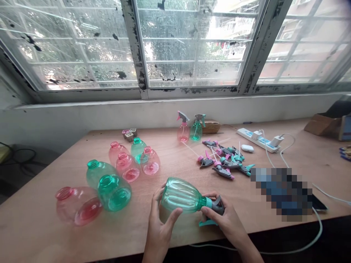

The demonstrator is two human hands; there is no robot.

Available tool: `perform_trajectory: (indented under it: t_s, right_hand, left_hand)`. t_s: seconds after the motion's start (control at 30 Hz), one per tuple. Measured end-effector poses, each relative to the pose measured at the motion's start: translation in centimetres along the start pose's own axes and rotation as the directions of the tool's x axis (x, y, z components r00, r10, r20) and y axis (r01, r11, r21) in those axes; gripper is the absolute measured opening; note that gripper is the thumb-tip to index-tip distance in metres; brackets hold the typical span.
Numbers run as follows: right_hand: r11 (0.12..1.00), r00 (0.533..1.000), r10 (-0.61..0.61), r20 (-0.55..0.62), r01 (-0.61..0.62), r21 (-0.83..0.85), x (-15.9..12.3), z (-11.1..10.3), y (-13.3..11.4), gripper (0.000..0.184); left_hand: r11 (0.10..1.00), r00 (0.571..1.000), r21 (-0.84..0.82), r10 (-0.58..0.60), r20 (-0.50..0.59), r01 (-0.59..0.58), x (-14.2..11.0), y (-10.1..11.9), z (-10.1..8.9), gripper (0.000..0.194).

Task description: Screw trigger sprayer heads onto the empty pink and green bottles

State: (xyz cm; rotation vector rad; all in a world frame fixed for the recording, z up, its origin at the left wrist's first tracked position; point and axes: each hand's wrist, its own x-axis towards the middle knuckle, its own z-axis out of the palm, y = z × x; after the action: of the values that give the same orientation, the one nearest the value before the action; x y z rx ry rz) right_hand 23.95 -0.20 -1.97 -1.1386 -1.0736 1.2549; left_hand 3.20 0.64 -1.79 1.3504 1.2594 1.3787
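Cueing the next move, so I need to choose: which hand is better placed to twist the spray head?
Probably the right hand: it holds the spray head at the neck end of the green bottle. The left hand holds the bottle near its base, so it seems better placed to steady.

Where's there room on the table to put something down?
Bare table shows between the loose bottles and the spray heads, and, towards the front, left of the left hand. It's crowded among those bottles and where the heads pile up.
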Motion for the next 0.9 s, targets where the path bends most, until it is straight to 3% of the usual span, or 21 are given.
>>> perform_trajectory:
  t_s: [0.13,0.23,0.33,0.5,0.67,0.77,0.9]
  right_hand:
    - [0.998,1.0,0.005,-0.011,-0.004,0.059,0.1,-0.1,0.1,0.04]
    - [0.998,1.0,0.006,-0.027,-0.004,0.058,0.1,0.0,0.2,0.043]
    - [1.0,0.999,0.002,-0.042,-0.001,0.023,0.0,0.0,0.2,0.042]
    - [1.0,0.999,0.008,0.034,-0.008,0.003,-0.1,-0.3,0.2,0.039]
    - [0.996,0.999,0.022,0.031,-0.024,0.09,0.2,-0.4,0.1,0.04]
    - [0.987,0.999,0.033,0.034,-0.038,0.156,0.3,-0.4,0.2,0.042]
    - [0.99,0.998,0.025,0.051,-0.032,0.135,0.2,-0.5,0.3,0.041]
  left_hand:
    - [0.99,0.996,0.115,0.086,-0.012,-0.084,0.3,0.3,0.0,0.054]
    - [0.986,0.998,0.155,0.056,-0.001,-0.055,0.2,0.2,0.0,0.061]
    - [0.997,0.999,0.08,0.009,0.033,-0.011,0.0,-0.1,0.0,0.071]
    - [0.989,0.997,-0.148,0.018,-0.077,-0.029,0.1,0.4,0.3,0.052]
    - [0.994,0.995,0.056,0.092,-0.035,-0.09,0.2,1.2,0.2,0.049]
    - [0.988,0.995,0.119,0.095,-0.003,-0.094,0.0,0.8,-0.2,0.056]
    - [0.998,0.996,0.023,0.053,0.075,-0.054,-0.4,0.2,-0.3,0.077]
